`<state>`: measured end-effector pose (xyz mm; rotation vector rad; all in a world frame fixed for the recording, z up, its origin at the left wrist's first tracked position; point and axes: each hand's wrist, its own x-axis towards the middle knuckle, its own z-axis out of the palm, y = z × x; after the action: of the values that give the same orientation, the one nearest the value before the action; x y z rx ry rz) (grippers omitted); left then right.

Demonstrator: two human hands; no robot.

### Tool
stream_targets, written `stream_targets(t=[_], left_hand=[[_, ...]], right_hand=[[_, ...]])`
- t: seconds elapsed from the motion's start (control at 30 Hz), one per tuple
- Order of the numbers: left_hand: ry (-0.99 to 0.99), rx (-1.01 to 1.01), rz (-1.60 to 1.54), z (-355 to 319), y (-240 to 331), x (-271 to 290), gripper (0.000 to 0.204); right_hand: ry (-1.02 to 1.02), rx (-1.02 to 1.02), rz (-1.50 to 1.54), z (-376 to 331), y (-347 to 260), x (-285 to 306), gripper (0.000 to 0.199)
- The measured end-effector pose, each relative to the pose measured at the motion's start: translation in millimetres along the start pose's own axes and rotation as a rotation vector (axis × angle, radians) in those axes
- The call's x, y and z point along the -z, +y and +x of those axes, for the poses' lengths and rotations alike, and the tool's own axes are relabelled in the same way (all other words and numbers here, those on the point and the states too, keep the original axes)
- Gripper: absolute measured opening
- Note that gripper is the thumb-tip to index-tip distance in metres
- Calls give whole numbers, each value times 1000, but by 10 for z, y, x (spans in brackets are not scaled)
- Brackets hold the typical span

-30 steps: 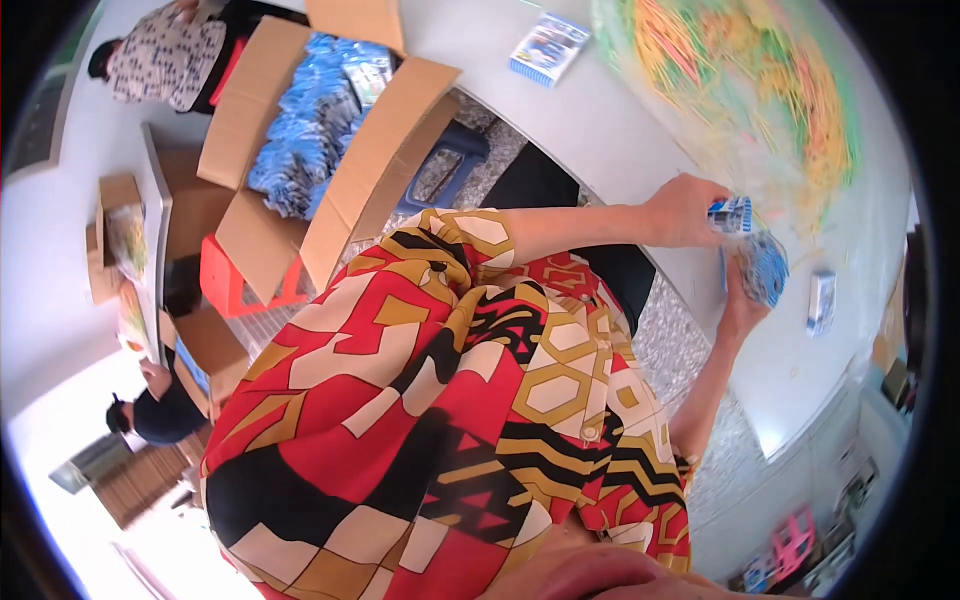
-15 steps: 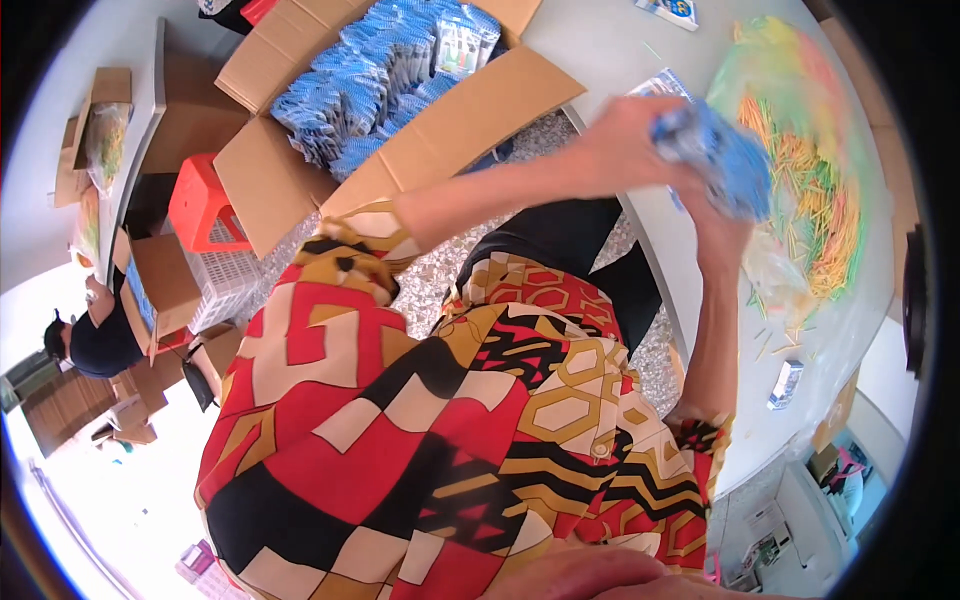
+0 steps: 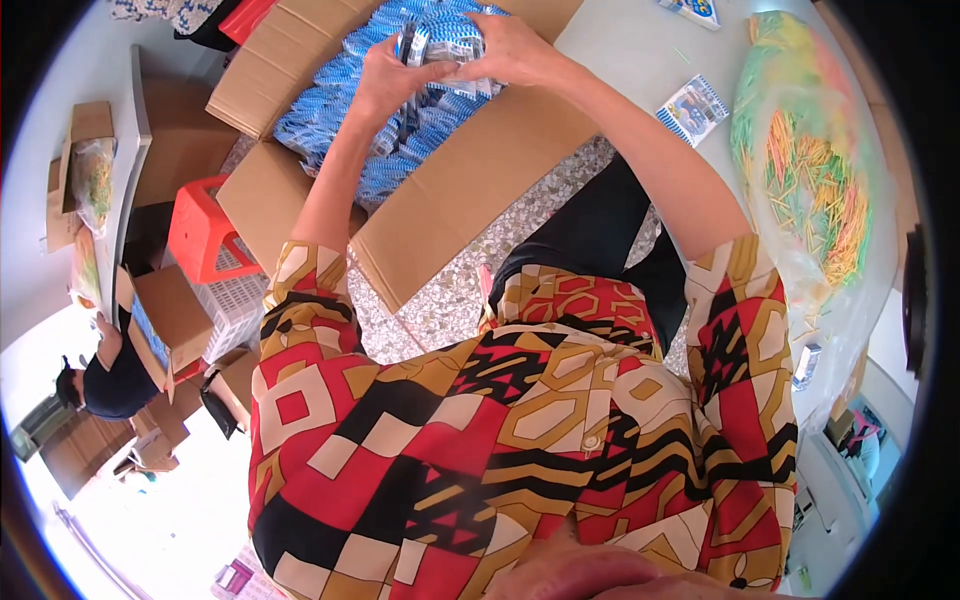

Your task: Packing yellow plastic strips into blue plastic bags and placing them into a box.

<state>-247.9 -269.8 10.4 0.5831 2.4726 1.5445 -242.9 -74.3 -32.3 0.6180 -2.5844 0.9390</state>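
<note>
Both of my hands are over the open cardboard box [image 3: 470, 200], which is filled with blue-and-white packets [image 3: 385, 165] standing in tight rows. Between them they grip a small stack of packets [image 3: 440, 45] near the box's far side. My left hand [image 3: 385, 80] closes on the stack's left end, its thumb along the near face. On the right end my right hand [image 3: 510, 50] has its fingers curled over. Whether the stack touches the packets below, I cannot tell. One loose packet [image 3: 692, 110] lies flat on the grey table to the right of the box.
A clear bag of green, yellow and pink sticks [image 3: 815, 190] lies on the table [image 3: 620, 50] at the right. A small blue-and-white box [image 3: 806, 366] is near it. Left stand a red stool [image 3: 200, 230] and a white crate [image 3: 235, 305]; a person [image 3: 115, 375] works beyond.
My hands have swung left from above the table to over the cardboard box, carrying the blue packets. The loose packet on the table is now uncovered.
</note>
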Motion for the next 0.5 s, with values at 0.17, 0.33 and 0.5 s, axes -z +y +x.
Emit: stream_targets(t=[0.17,0.33,0.5], left_hand=[[102,-22,509,162,-476,-47,70],[444,-148,559,-39,-430,-292,56],[154,118,438,-43,-302,-456,48]], right_hand=[[-122,-352,57,-7,-131,-101,83],[-135,-589,65,-124,-189,-284,64],[-32,-572,-20,-195,-265,-317,55]])
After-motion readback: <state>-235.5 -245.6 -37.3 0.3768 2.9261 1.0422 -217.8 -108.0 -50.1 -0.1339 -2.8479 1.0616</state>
